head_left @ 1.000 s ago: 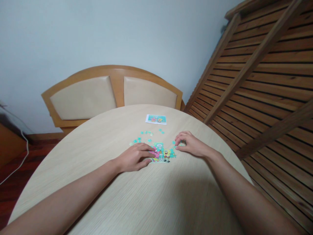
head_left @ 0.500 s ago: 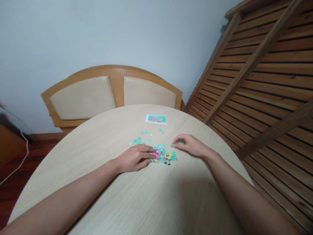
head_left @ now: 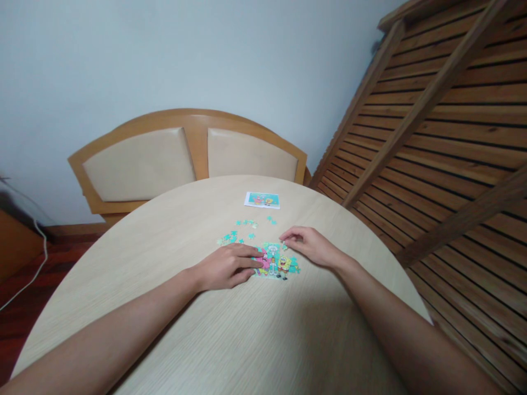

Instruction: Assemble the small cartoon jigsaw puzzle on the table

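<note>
A partly joined jigsaw puzzle (head_left: 272, 265) with cartoon figures, pink, pale and yellow on a teal ground, lies flat on the table. My left hand (head_left: 228, 265) rests on its left side, fingers stretched out over the pink figure. At the upper right edge of the puzzle, my right hand (head_left: 307, 244) pinches a small teal puzzle piece (head_left: 284, 247) between thumb and fingertips. Part of that piece is hidden by the fingers. Several loose puzzle pieces (head_left: 233, 235) lie beyond my left hand, and others lie farther back.
A picture card (head_left: 263, 201) showing cartoon figures lies toward the far side of the round wooden table (head_left: 185, 334). Behind the table stands a padded chair back (head_left: 197, 142) against the wall. A slatted wooden panel (head_left: 444, 126) leans on the right. A white cable (head_left: 43, 249) hangs at left.
My right hand has moved a little left with the puzzle piece, bringing it to the puzzle's upper edge. My left hand has stayed in place.
</note>
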Available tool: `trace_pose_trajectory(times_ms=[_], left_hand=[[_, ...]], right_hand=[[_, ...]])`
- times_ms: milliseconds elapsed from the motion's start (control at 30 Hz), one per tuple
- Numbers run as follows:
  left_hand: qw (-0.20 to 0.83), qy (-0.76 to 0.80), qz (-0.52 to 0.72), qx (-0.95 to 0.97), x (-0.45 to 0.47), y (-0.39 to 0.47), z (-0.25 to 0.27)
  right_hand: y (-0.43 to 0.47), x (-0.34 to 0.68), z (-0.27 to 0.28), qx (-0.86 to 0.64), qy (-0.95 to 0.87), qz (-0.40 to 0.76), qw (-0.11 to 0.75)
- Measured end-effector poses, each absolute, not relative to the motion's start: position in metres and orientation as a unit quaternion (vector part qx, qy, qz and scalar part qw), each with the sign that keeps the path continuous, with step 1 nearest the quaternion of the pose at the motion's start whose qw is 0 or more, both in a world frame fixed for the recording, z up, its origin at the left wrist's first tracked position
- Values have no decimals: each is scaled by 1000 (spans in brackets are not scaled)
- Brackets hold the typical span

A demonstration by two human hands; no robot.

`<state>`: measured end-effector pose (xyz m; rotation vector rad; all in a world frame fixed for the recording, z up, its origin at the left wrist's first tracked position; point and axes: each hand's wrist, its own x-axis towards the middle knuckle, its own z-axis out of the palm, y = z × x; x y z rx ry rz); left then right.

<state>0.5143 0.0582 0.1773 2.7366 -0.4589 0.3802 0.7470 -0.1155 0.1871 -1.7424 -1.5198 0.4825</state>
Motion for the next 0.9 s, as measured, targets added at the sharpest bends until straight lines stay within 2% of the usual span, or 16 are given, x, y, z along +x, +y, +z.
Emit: trace_pose_trajectory(times_ms=[533, 900], left_hand=[[174, -159, 136, 962, 515, 59, 176], [178, -163, 137, 961, 515, 59, 175]], right_hand=[[-107, 741, 174, -684, -584, 164, 406], [-112, 741, 182, -690, -618, 131, 353]])
